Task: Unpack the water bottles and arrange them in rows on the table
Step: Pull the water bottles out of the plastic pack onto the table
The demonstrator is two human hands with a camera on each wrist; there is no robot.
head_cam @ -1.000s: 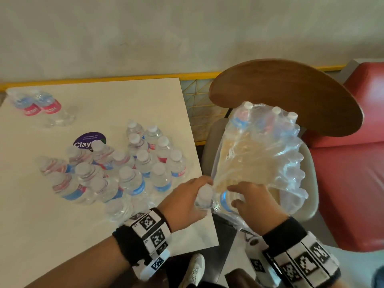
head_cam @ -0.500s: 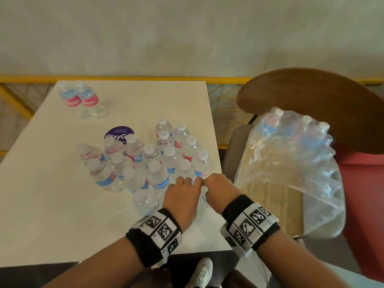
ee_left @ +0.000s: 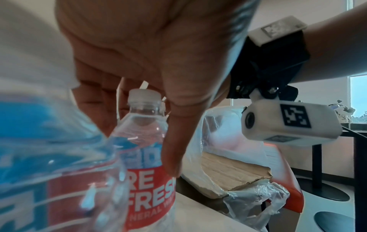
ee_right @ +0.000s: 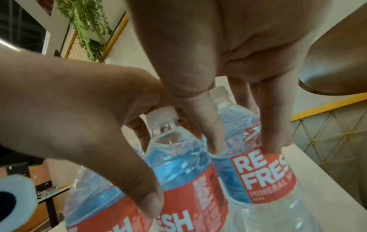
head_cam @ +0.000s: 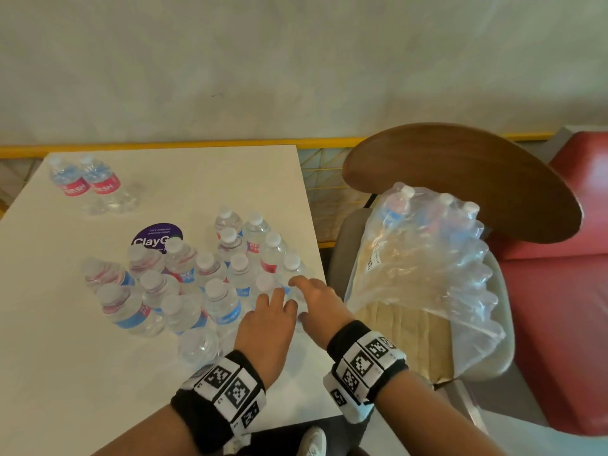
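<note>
Several small water bottles (head_cam: 210, 284) with white caps and red-and-blue labels stand bunched on the white table (head_cam: 65, 357). My left hand (head_cam: 269, 311) and right hand (head_cam: 316, 297) hover side by side over the bottles nearest the table's right edge. In the left wrist view my thumb (ee_left: 174, 141) points down beside an upright bottle (ee_left: 147, 141), fingers spread behind its cap. In the right wrist view straight fingers (ee_right: 274, 125) touch the label of a bottle (ee_right: 258, 172), thumb held apart. The torn plastic pack (head_cam: 424, 258) on the chair holds a few bottles.
Two more bottles (head_cam: 88, 182) stand at the table's far left corner. A purple round sticker (head_cam: 154, 236) lies behind the cluster. The chair's wooden back (head_cam: 460, 179) curves behind the pack, a cardboard sheet (head_cam: 404, 330) lies inside the plastic, and a red seat (head_cam: 559, 307) is at the right.
A second ago my hands were at the pack, the left gripping a bottle. Both hands have moved left onto the table and their fingers have loosened over the bottles.
</note>
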